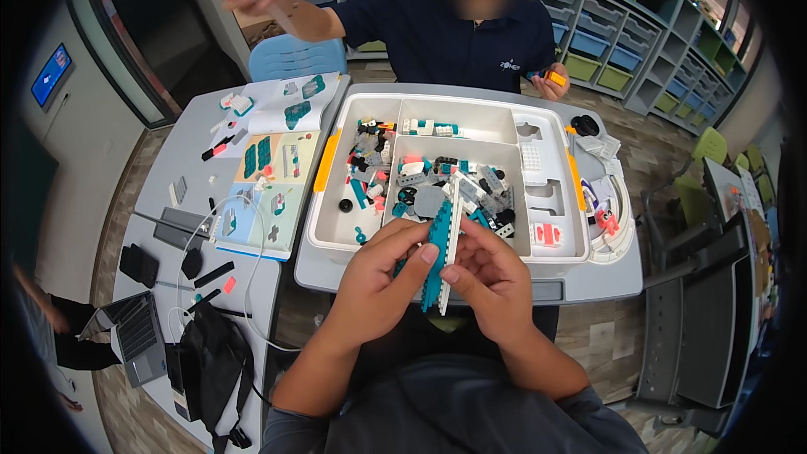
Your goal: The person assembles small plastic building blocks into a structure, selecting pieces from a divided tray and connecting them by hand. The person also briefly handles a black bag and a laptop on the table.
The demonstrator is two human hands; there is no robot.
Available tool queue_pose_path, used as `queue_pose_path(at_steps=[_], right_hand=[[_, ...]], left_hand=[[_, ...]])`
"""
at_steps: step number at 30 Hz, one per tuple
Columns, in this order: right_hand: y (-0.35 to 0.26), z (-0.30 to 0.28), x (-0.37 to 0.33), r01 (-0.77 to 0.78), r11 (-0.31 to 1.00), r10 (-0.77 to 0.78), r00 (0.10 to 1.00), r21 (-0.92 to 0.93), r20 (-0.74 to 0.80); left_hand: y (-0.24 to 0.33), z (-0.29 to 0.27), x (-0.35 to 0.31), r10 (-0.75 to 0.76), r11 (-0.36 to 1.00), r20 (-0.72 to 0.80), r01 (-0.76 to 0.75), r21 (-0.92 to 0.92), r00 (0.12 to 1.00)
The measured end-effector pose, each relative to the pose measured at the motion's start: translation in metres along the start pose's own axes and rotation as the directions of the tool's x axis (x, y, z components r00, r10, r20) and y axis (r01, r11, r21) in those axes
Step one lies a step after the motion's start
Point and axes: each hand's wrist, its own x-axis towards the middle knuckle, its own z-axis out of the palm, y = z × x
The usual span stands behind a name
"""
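Near the front of the sorting tray, my left hand (377, 282) grips a teal studded building plate (435, 277), thumb on its face. My right hand (496, 290) pinches a long white building plate (453, 240) from the other side. Both plates stand on edge, face to face; whether they are locked together I cannot tell. Behind them is the white sorting tray (324, 235), whose compartments hold loose teal, grey, black, white and coral bricks. My fingers on the far side of the plates are partly hidden.
An open picture instruction booklet (286, 147) lies left of the tray, with loose bricks around it. A laptop (141, 332), a black bag (214, 361) and a white cable (181, 273) are at lower left. Opposite, a person holds an orange brick piece (555, 78), other arm raised.
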Motion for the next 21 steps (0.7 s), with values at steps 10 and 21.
queue_pose_path(at_steps=[10, 21], right_hand=[[-0.006, -0.001, 0.010, 0.020, 1.000, -0.020, 0.999, -0.005, -0.035], [-0.004, -0.001, 0.009, 0.017, 0.999, -0.021, 0.996, -0.051, -0.083]], left_hand=[[0.001, 0.002, -0.001, -0.041, 0.999, 0.043, 0.042, -0.012, 0.998], [-0.008, 0.006, 0.002, -0.033, 0.999, 0.036, 0.034, -0.015, 0.999]])
